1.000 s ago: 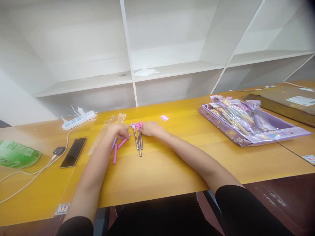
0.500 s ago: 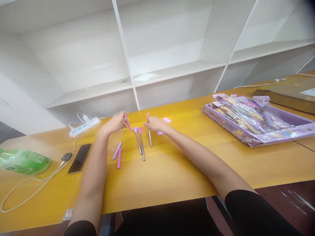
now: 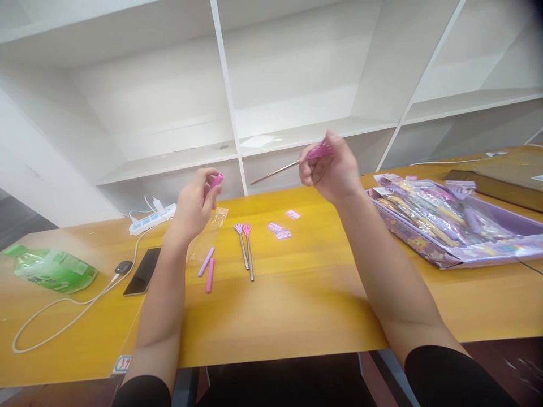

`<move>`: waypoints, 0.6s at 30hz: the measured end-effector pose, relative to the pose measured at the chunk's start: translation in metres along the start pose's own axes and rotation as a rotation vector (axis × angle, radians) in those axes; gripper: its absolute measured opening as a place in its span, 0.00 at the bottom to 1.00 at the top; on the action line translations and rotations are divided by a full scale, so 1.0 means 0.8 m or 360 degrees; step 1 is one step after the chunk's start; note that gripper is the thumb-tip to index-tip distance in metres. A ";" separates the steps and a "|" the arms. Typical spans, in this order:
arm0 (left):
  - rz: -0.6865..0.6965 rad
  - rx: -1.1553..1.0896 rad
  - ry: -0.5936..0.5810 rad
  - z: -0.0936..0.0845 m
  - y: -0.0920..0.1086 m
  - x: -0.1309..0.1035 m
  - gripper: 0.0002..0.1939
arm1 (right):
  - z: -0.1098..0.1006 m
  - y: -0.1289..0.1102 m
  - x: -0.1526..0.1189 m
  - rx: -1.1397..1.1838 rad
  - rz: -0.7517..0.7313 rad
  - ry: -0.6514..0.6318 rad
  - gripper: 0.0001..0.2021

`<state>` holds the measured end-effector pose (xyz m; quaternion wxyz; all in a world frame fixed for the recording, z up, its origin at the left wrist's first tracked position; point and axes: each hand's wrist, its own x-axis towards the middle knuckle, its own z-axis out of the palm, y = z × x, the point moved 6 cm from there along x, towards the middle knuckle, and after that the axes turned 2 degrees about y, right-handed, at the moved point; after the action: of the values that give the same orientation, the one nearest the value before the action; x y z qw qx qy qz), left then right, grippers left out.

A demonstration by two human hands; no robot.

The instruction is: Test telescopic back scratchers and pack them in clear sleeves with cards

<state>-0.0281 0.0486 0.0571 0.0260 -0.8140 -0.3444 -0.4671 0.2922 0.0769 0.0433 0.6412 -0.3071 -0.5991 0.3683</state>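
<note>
My left hand [image 3: 197,200] is closed around a pink handle tube [image 3: 217,180], its open end facing right. Raised to the right, my right hand [image 3: 333,169] grips a back scratcher [image 3: 318,151] by its pink claw head, and the bare metal rod points left toward the tube, apart from it. Between and below my hands lie a purple-headed back scratcher [image 3: 241,240] and a pink-headed one [image 3: 248,243], side by side with bare rods. Left of them rest a purple handle tube [image 3: 206,262] and another pink handle tube [image 3: 210,276].
Small pink cards [image 3: 283,233] lie on the yellow table. A purple display box [image 3: 424,249] of bagged scratchers stands right, near a cardboard box [image 3: 496,186]. At left are a phone [image 3: 142,274], a power strip [image 3: 153,219], cables and a green bottle [image 3: 55,270]. White shelves [image 3: 169,161] rise behind.
My right hand has lifted the back scratcher from the table, up and to the right, its rod swinging to point left. My left hand has turned the pink tube so its end faces right.
</note>
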 end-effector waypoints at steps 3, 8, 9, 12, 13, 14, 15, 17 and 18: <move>0.0285 0.0236 0.0165 -0.016 0.024 -0.001 0.07 | -0.001 -0.028 -0.016 -0.0013 -0.0035 -0.0044 0.39; 0.0450 0.0292 0.0199 -0.020 0.045 -0.004 0.07 | 0.002 -0.043 -0.030 -0.0079 -0.0138 -0.0086 0.40; 0.0474 0.0261 0.0214 -0.020 0.048 -0.004 0.07 | 0.003 -0.043 -0.032 -0.0089 -0.0160 -0.0097 0.40; 0.0533 0.0197 0.0251 -0.022 0.056 -0.006 0.07 | 0.008 -0.043 -0.033 -0.0093 -0.0207 -0.0119 0.41; 0.0541 0.0186 0.0261 -0.023 0.058 -0.006 0.07 | 0.010 -0.043 -0.033 -0.0097 -0.0207 -0.0124 0.41; 0.0545 0.0174 0.0268 -0.024 0.059 -0.006 0.07 | 0.012 -0.043 -0.033 -0.0101 -0.0197 -0.0124 0.42; 0.0550 0.0160 0.0270 -0.025 0.060 -0.006 0.08 | 0.014 -0.042 -0.033 -0.0099 -0.0180 -0.0118 0.42; 0.0556 0.0141 0.0271 -0.028 0.060 -0.006 0.08 | 0.017 -0.041 -0.033 -0.0068 -0.0140 -0.0081 0.40; 0.0560 0.0142 0.0272 -0.030 0.060 -0.006 0.08 | 0.017 -0.040 -0.033 -0.0048 -0.0122 -0.0053 0.39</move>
<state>-0.0194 0.0004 0.0803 0.1723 -0.8171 -0.2139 -0.5069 0.2813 0.0369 0.0572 0.6400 -0.2874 -0.6266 0.3395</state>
